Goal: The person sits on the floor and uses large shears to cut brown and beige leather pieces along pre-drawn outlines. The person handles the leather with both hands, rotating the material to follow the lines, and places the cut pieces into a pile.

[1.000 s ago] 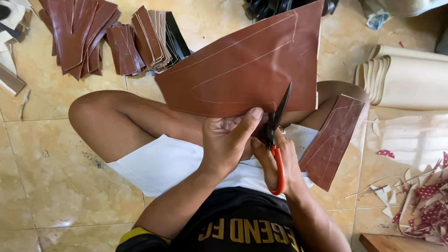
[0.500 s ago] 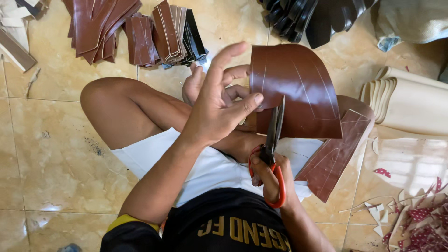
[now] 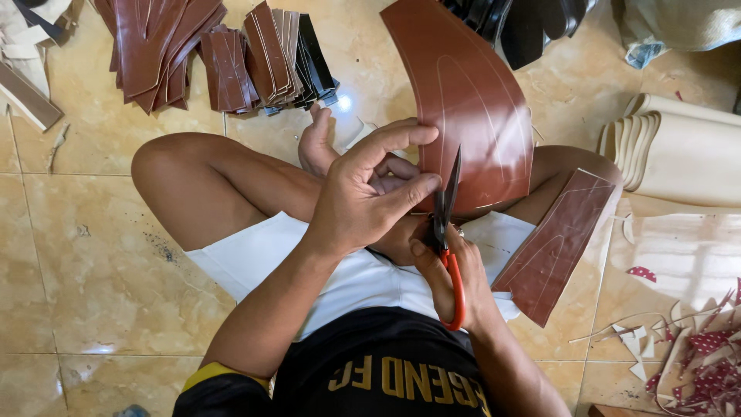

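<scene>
My left hand (image 3: 370, 193) pinches the lower edge of a large brown leather sheet (image 3: 471, 100) marked with pale curved lines; the sheet stands curved above my crossed legs. My right hand (image 3: 451, 270) grips red-handled scissors (image 3: 446, 232), with the dark blades pointing up against the sheet's lower edge beside my left thumb. A second brown marked piece (image 3: 559, 243) lies across my right knee.
Stacks of cut brown and black leather strips (image 3: 224, 54) lie on the tiled floor at the top left. Rolled cream material (image 3: 679, 150) sits at the right. Red-and-white scraps (image 3: 695, 355) litter the lower right. Dark pieces (image 3: 532, 23) lie at the top.
The leather sheet has been turned and now stands upright and curved. My left hand moved from open fingers to pinching its lower edge, and the scissors came up to that edge.
</scene>
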